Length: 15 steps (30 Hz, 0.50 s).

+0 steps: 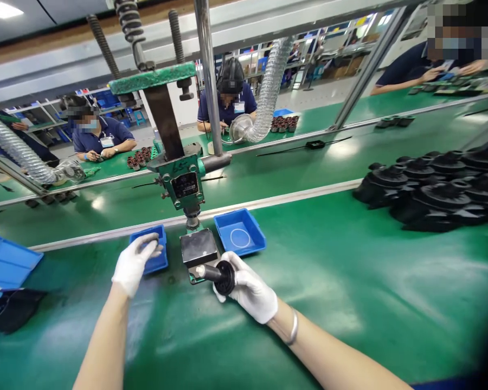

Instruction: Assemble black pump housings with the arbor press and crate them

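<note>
The right hand (250, 292), in a white knitted glove, is clamped around a small black plastic part (222, 276): a round, ribbed disc with a short cylindrical stem ending in a pale tip. The part is held on its side just above the green matte bench mat (329, 303), its stem pointing left at the base of the green-painted metal hand press (183, 181). The dark, flat square block (198, 247) under the press ram sits just beside the stem.

The left hand (135, 262), also in a white glove, reaches into the left shallow blue plastic tray (159, 260), fingers curled together over something dark; whether they grip it cannot be told. A second blue tray (239, 232) of the same kind lies to the right of the press and holds one thin white ring (240, 238). That makes two small trays flanking the press, and a larger blue bin (8, 262) at the far left edge.

On the right a heap of black ribbed moulded discs (435, 187) rests on the mat, too many and too overlapped to count. Two clear corrugated hoses (268, 86) hang over the green conveyor belt, where three other people sit working.
</note>
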{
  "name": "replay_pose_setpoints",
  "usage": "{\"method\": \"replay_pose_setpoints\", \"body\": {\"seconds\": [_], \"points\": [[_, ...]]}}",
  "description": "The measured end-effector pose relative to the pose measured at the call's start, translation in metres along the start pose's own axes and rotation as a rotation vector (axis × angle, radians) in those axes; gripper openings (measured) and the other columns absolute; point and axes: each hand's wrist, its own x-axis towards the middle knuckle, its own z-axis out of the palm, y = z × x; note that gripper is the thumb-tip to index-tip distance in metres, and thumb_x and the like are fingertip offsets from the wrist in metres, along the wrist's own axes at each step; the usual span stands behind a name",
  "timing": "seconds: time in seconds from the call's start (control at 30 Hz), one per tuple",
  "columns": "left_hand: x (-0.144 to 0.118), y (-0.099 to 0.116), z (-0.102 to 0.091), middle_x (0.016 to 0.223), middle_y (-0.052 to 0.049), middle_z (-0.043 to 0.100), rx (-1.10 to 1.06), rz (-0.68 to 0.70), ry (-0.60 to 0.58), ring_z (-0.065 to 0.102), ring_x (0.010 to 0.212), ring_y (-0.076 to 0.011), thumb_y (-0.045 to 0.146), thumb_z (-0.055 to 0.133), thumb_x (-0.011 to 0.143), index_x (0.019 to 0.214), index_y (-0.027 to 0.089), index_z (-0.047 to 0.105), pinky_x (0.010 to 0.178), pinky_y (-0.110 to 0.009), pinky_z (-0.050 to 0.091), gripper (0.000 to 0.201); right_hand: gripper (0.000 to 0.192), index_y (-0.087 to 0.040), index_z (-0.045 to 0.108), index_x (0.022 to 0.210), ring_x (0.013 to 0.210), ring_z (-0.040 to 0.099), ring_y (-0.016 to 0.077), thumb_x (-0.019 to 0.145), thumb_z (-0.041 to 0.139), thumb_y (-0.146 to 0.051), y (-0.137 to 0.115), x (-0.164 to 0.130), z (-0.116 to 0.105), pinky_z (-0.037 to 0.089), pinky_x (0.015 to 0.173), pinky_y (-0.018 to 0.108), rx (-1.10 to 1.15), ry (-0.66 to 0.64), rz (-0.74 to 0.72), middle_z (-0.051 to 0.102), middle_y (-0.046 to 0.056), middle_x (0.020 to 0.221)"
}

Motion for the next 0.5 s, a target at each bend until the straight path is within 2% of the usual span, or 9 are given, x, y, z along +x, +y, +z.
{"method": "replay_pose_setpoints", "body": {"seconds": [0.07,0.1,0.17,0.23,0.33,0.5], "points": [[-0.032,0.005,0.008,0.12,-0.013,0.063,-0.276,0.009,0.009,0.067,0.098,-0.0187,0.046,0.044,0.094,0.129,0.015,0.049,0.085,-0.032,0.056,0.047,0.031,-0.023,0.042,0.093,0.062,0.061,0.0137,0.071,0.062,-0.017,0.001,-0.001,0.001,0.048,0.056,0.028,-0.027,0.044,-0.004,0.053,-0.003,0.085],[-0.047,0.007,0.014,0.116,-0.011,0.064,-0.593,-0.03,-0.005,0.067,0.094,-0.0173,0.046,0.06,0.086,0.124,0.017,0.055,0.082,-0.029,0.057,0.048,0.031,-0.023,0.042,0.093,0.062,0.06,0.013,0.071,0.063,-0.016,0.002,-0.001,0.001,0.049,0.055,0.028,-0.046,0.059,-0.002,0.053,-0.004,0.084],[-0.069,0.009,0.027,0.104,-0.007,0.066,-1.092,-0.153,-0.053,0.065,0.081,-0.0121,0.034,0.082,0.07,0.111,0.019,0.065,0.073,-0.023,0.057,0.047,0.032,-0.023,0.042,0.091,0.062,0.059,0.0116,0.071,0.065,-0.016,0.005,-0.002,0.002,0.05,0.054,0.027,-0.082,0.066,-0.007,0.052,-0.004,0.083],[-0.082,0.01,0.039,0.093,-0.005,0.066,-1.368,-0.268,-0.109,0.061,0.07,-0.0076,0.024,0.088,0.062,0.102,0.019,0.07,0.065,-0.019,0.055,0.044,0.033,-0.023,0.042,0.091,0.06,0.057,0.0106,0.071,0.067,-0.017,0.007,-0.002,0.002,0.051,0.053,0.026,-0.102,0.058,-0.02,0.051,-0.005,0.082],[-0.088,0.012,0.05,0.083,-0.004,0.065,-1.461,-0.316,-0.164,0.054,0.06,-0.0052,0.024,0.087,0.065,0.099,0.017,0.072,0.056,-0.017,0.05,0.037,0.035,-0.023,0.042,0.092,0.06,0.055,0.0097,0.071,0.07,-0.021,0.009,-0.002,0.001,0.052,0.052,0.025,-0.13,0.064,-0.047,0.05,-0.005,0.083],[-0.088,0.018,0.06,0.077,-0.003,0.062,-1.407,-0.281,-0.16,0.05,0.056,-0.0048,0.029,0.086,0.067,0.097,0.016,0.072,0.053,-0.018,0.047,0.035,0.04,-0.023,0.042,0.09,0.064,0.048,0.0099,0.067,0.074,-0.026,0.008,-0.001,0.0,0.05,0.052,0.024,-0.238,0.1,-0.121,0.046,-0.004,0.084]]}}
